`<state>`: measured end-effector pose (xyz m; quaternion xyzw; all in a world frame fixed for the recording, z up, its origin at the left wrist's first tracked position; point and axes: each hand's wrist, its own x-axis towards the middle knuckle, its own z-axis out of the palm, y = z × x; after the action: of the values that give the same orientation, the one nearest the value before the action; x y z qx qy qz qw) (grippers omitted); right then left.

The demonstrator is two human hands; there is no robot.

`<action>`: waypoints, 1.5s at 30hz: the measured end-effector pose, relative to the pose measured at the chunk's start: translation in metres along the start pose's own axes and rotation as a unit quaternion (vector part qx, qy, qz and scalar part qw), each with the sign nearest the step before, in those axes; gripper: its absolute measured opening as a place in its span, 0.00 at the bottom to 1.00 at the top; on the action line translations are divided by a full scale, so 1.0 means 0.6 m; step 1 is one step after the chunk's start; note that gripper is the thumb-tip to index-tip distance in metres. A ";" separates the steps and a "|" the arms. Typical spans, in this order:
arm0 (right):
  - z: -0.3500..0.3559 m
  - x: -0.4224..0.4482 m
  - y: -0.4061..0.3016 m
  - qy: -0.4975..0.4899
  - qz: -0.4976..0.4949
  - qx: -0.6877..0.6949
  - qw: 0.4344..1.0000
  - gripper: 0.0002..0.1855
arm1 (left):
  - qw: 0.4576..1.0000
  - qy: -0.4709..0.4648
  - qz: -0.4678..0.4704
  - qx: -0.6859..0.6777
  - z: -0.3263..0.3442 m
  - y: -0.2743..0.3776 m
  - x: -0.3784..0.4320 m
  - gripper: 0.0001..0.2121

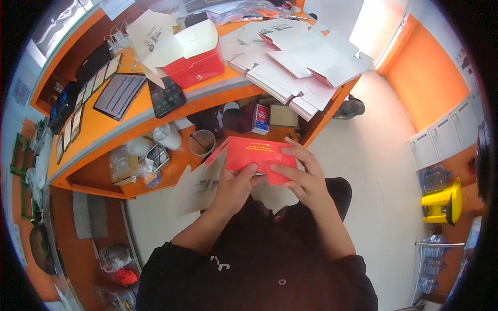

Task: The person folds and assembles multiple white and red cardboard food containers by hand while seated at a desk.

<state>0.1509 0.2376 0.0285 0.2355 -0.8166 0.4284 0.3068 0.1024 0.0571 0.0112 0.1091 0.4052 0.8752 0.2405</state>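
Note:
Above my lap I hold a partly folded red cardboard box [256,151] that bears yellow writing. My left hand [235,186] grips its near left edge, the thumb lying on the red face. At the right end my right hand [305,173] holds a red flap, with fingers spread over the side and corner. A pale inner panel [196,188] of the same cardboard extends left, past my left wrist. On the desk ahead stands a folded red box [198,66] with its white lid [153,41] raised. Beside it lies a stack of flat cardboard box blanks [299,66], white side up.
The curved orange desk [116,120] holds a tablet [120,95], a dark-screened tablet [167,97] and several phones [89,87]. On the shelf beneath are a plastic cup [202,142], a small carton [260,118] and bags. A yellow bin [443,202] stands at right. Someone's shoe [350,108] shows behind the desk.

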 end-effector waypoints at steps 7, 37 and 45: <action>0.045 -0.050 0.008 0.052 0.023 -0.025 0.998 0.17 | 0.997 -0.027 -0.007 0.075 -0.015 -0.005 0.010 0.15; -0.074 -0.148 0.050 -0.095 0.397 0.202 0.890 0.21 | 0.936 -0.106 -0.293 0.162 0.015 -0.152 -0.036 0.24; -0.087 -0.130 0.038 -0.180 0.372 0.077 0.907 0.11 | 0.929 -0.152 -0.286 0.179 0.015 -0.167 -0.043 0.28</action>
<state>0.2065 0.3031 -0.0156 0.0105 -0.8506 0.5236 -0.0468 0.1616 0.1055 -0.0589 0.1613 0.5279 0.6553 0.5157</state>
